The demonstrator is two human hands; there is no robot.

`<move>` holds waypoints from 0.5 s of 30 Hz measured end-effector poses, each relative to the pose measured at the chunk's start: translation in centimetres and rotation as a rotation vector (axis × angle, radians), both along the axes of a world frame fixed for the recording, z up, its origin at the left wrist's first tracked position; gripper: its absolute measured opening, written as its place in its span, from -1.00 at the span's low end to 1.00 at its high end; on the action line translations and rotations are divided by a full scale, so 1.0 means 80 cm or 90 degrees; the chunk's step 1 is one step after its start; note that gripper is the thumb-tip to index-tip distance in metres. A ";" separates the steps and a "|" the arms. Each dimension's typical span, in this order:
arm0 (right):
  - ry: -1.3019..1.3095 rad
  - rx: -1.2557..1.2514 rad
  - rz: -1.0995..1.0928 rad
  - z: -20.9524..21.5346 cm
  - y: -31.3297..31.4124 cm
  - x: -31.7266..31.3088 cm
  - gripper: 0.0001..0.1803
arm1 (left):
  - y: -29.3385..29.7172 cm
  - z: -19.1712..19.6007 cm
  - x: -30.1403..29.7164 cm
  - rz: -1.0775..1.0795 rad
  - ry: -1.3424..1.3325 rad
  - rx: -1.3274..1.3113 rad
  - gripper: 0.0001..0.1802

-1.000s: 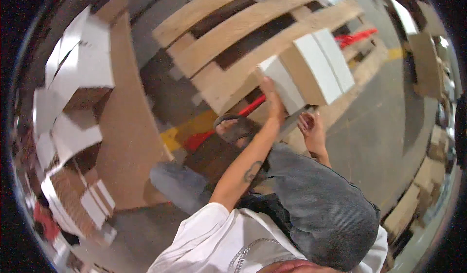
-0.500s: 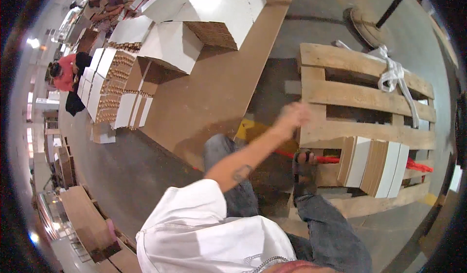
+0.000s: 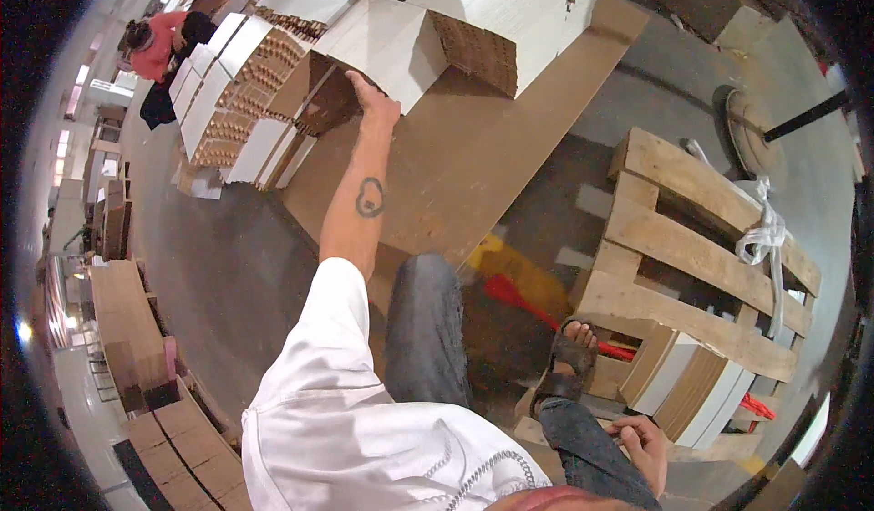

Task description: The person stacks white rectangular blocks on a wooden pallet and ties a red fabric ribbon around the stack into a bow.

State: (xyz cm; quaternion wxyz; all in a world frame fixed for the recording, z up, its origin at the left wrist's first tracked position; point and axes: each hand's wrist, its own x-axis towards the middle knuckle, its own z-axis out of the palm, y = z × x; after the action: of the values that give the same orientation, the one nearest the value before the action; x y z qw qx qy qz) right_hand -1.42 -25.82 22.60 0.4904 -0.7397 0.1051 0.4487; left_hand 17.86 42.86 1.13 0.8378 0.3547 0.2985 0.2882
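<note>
My left hand [image 3: 373, 103] is stretched out at the end of my tattooed forearm, against the near edge of a white-topped stack of cardboard sheets [image 3: 387, 42]. Its fingers are apart, and I see nothing held in them. The stack stands on a large brown cardboard sheet [image 3: 519, 156]. My right hand [image 3: 643, 449] is low beside my right leg, near a small bundle of white and brown cardboard [image 3: 683, 383] on a wooden pallet [image 3: 692, 247]. Its fingers are loosely bent, with nothing visible between them.
More stacked cardboard with corrugated ends [image 3: 250, 83] stands at the left. A white strap [image 3: 763, 230] and red strapping [image 3: 523, 300] lie on or near the pallet. A round-based post [image 3: 751, 133] stands at the far right. A co-worker in pink [image 3: 155, 51] is at far left.
My left hand has swung from beside the pallet leftward and away to the white stack. My right hand has come into view by my leg. The view has shifted too.
</note>
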 end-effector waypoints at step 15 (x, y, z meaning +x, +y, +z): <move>0.038 0.122 0.016 -0.023 0.020 0.002 -0.55 | 0.014 0.070 -0.009 -0.017 0.116 -0.031 -0.11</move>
State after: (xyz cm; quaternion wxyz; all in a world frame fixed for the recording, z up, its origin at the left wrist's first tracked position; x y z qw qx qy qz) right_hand -1.23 -24.25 20.79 0.5495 -0.6771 0.0671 0.4848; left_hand 17.15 43.97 6.71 0.8192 0.3631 0.3759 0.2363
